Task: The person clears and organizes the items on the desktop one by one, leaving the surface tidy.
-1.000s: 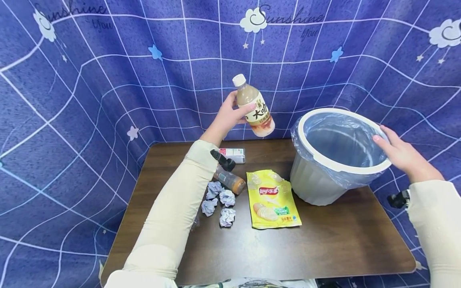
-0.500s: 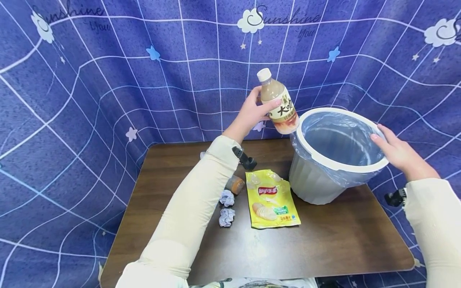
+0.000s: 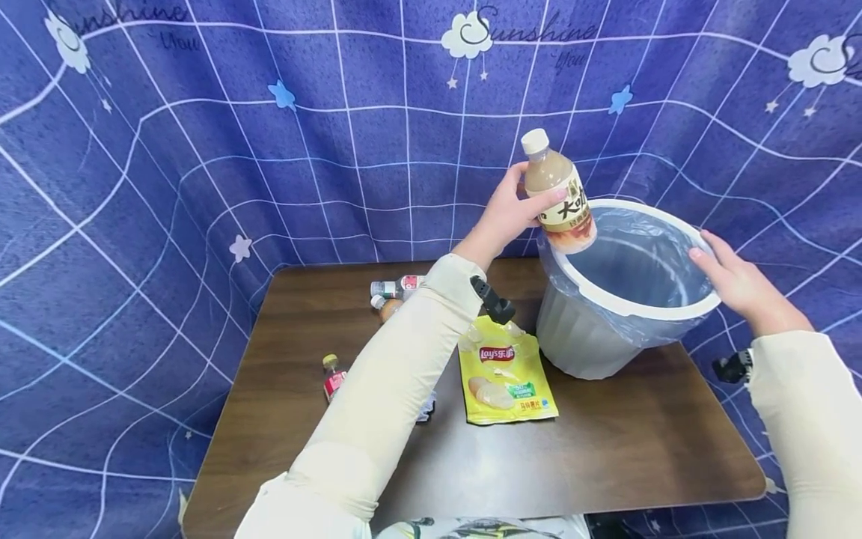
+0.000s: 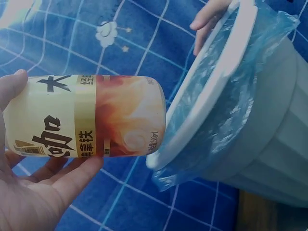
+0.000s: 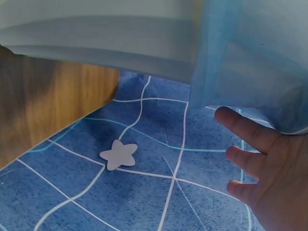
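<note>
My left hand [image 3: 505, 213] grips a plastic drink bottle [image 3: 555, 180] with a white cap and a cream-and-brown label. It holds the bottle tilted, base toward the bin, overlapping the left rim in the head view. Close by, the left wrist view shows the bottle's base [image 4: 132, 115] beside the white rim [image 4: 231, 57]. The grey trash bin [image 3: 579, 340] is lined with a translucent blue bag [image 3: 646, 262]. On its far right side my right hand [image 3: 747, 284] holds the rim, thumb inside; several of its fingers [image 5: 245, 130] show outside beneath the bag.
A yellow Lay's chip bag [image 3: 505, 382] lies left of the bin on the wooden table [image 3: 592, 457]. Several bottles, including a small red-labelled bottle [image 3: 333, 378], lie left of it. My left sleeve [image 3: 384, 397] hides most of the crumpled paper [image 3: 427, 408]. A patterned blue curtain [image 3: 377, 150] surrounds the table.
My left hand has carried the bottle rightward, from above the table's back to the bin's left rim. The right hand has stayed at the rim. More bottles show left of the sleeve.
</note>
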